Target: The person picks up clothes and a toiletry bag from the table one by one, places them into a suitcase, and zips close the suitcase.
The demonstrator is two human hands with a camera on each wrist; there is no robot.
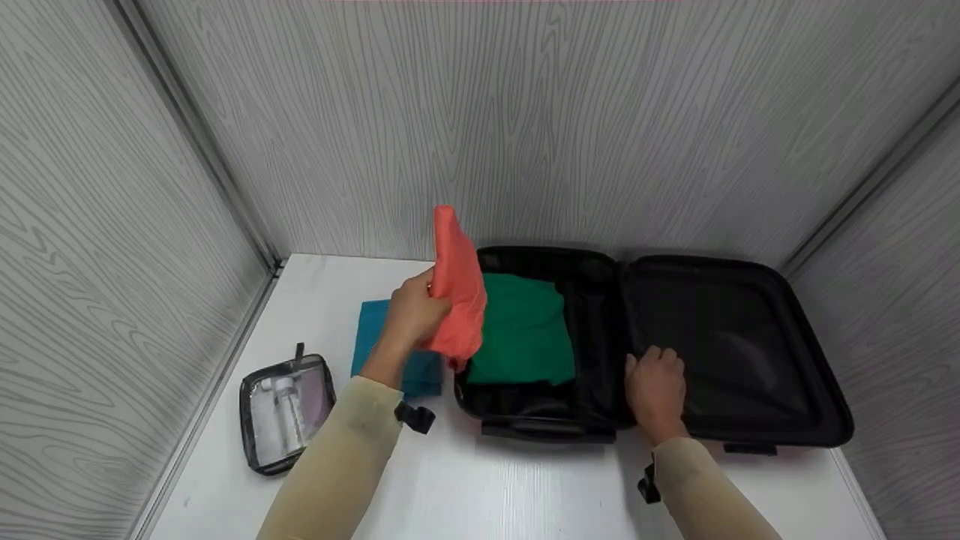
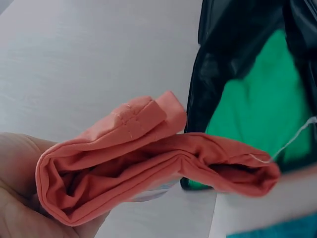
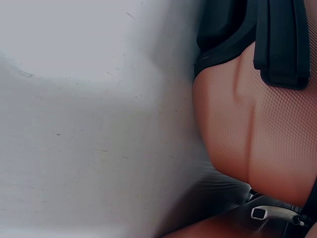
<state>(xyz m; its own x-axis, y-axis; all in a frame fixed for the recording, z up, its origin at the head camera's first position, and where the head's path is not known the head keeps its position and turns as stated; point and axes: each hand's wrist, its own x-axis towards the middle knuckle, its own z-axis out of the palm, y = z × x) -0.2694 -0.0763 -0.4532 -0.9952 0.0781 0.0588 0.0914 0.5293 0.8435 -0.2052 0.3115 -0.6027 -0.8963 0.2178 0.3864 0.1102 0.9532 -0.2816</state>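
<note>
Matt cloth garment (image 1: 463, 300), textured plastic suitcase (image 3: 267, 134)

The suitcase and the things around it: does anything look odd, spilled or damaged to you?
One small oddity: a thin white string trails from the folded coral cloth in the left hand, loose beside otherwise neat folds; it may be just a drawstring. I see nothing spilled or damaged.

The place looks like a small booth or cubicle: a tall back panel of pale grey board with a dark wood-grain pattern (image 1: 525, 127) meets matching wood-grain side panels (image 1: 82, 262) at corners trimmed with long, straight grey strips (image 1: 205, 135), closely framing a flat white table (image 1: 525, 495).
</note>
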